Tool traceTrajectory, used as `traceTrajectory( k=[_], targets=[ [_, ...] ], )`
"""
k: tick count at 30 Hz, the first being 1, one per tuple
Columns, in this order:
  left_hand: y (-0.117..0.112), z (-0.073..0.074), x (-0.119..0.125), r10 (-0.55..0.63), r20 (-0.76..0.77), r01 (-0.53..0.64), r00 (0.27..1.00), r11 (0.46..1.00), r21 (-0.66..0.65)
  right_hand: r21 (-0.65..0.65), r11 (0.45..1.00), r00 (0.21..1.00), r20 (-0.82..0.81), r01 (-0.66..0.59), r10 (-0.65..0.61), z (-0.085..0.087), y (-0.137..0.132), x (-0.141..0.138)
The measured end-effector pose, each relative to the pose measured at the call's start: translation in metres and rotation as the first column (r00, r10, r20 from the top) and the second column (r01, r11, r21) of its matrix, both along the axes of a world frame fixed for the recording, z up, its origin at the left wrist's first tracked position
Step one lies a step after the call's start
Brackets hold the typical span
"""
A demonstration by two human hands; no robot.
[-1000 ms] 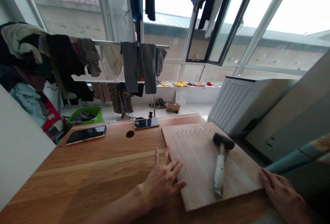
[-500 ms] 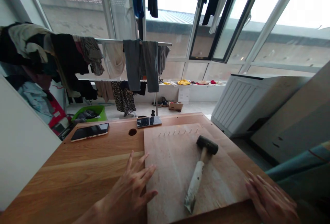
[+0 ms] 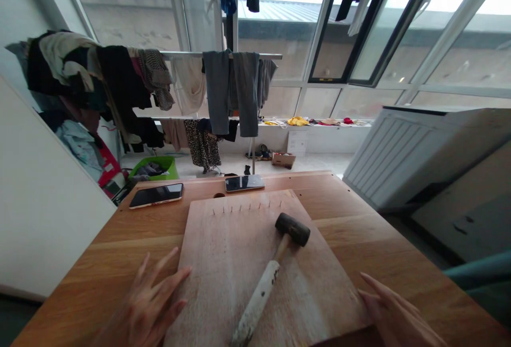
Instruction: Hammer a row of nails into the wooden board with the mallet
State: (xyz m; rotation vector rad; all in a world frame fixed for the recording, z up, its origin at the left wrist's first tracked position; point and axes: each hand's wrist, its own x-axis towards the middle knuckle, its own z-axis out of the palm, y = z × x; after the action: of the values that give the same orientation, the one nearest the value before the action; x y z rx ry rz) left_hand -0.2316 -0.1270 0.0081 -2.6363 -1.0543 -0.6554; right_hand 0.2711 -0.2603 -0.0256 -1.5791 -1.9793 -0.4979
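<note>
A pale wooden board [image 3: 235,262] lies on the wooden table [image 3: 359,240]. A row of several small nails [image 3: 243,208] stands near its far edge. A black-headed mallet [image 3: 275,262] with a whitish handle rests diagonally on the board. My left hand [image 3: 149,304] is open, fingers spread, against the board's left edge. My right hand [image 3: 395,315] lies flat with fingers stretched at the board's near right corner. Neither hand holds anything.
Two phones lie at the table's far side, one at the left [image 3: 156,195], one at the middle [image 3: 244,182]. Behind stand a clothes rack [image 3: 223,91] with hanging garments, a green basket [image 3: 154,166], a white slatted panel [image 3: 415,150] and windows.
The board with the mallet on it has slid to the left across the table, both hands moving with it. It now covers the round hole in the tabletop.
</note>
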Motion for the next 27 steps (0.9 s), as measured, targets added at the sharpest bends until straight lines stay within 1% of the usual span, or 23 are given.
traceTrajectory(
  k=[1,3,4,6,8,9,10,12,13,14,15,17,19,22,24,27],
  targets=[
    [0.002,0.001,-0.001,-0.003,0.006,0.004,1.0,1.0,-0.018,-0.005,1.0,0.998,-0.049,0.027,-0.027,0.005,0.006,-0.004],
    [0.008,0.009,0.002,-0.011,0.026,0.014,1.0,0.995,-0.097,-0.026,0.997,0.984,-0.163,0.067,-0.07,0.018,0.02,-0.019],
    [0.013,0.015,0.005,-0.024,0.029,0.028,0.999,0.988,-0.154,-0.063,0.997,0.976,-0.21,0.049,-0.061,0.026,0.028,-0.03],
    [0.03,0.035,0.019,-0.06,0.022,0.064,0.998,0.957,-0.282,-0.118,0.991,0.96,-0.277,-0.067,0.032,0.043,0.045,-0.059],
    [0.053,0.06,0.039,-0.071,0.056,0.087,0.996,0.918,-0.386,-0.187,0.961,0.943,-0.3,-0.204,0.142,0.058,0.062,-0.092],
    [0.067,0.073,0.05,-0.075,0.084,0.104,0.994,0.898,-0.427,-0.2,0.943,0.931,-0.308,-0.264,0.196,0.064,0.071,-0.108],
    [0.081,0.086,0.063,-0.084,0.11,0.127,0.99,0.871,-0.475,-0.24,0.918,0.924,-0.299,-0.316,0.239,0.068,0.079,-0.121],
    [0.109,0.107,0.087,-0.1,0.167,0.178,0.981,0.814,-0.553,-0.307,0.891,0.925,-0.288,-0.334,0.247,0.071,0.093,-0.143],
    [0.121,0.113,0.098,-0.097,0.194,0.193,0.976,0.795,-0.575,-0.332,0.886,0.93,-0.284,-0.323,0.232,0.07,0.098,-0.15],
    [0.133,0.116,0.106,-0.077,0.224,0.195,0.972,0.798,-0.57,-0.339,0.892,0.936,-0.29,-0.297,0.202,0.066,0.103,-0.155],
    [0.143,0.115,0.113,-0.038,0.254,0.18,0.967,0.803,-0.568,-0.334,0.904,0.938,-0.304,-0.267,0.165,0.062,0.106,-0.159],
    [0.16,0.105,0.118,0.063,0.288,0.119,0.956,0.812,-0.572,-0.284,0.94,0.934,-0.347,-0.189,0.083,0.05,0.11,-0.161],
    [0.171,0.088,0.116,0.135,0.275,0.055,0.952,0.808,-0.587,-0.2,0.972,0.926,-0.375,-0.121,0.038,0.039,0.11,-0.16],
    [0.181,0.064,0.106,0.151,0.211,0.003,0.966,0.808,-0.589,-0.106,0.993,0.933,-0.359,-0.05,0.008,0.03,0.111,-0.153],
    [0.184,0.055,0.099,0.152,0.184,-0.013,0.971,0.803,-0.595,-0.104,0.994,0.939,-0.343,-0.017,-0.02,0.03,0.114,-0.146],
    [0.184,0.051,0.095,0.164,0.167,-0.018,0.972,0.762,-0.647,-0.179,0.984,0.943,-0.326,0.013,-0.072,0.034,0.122,-0.131]
  ],
)
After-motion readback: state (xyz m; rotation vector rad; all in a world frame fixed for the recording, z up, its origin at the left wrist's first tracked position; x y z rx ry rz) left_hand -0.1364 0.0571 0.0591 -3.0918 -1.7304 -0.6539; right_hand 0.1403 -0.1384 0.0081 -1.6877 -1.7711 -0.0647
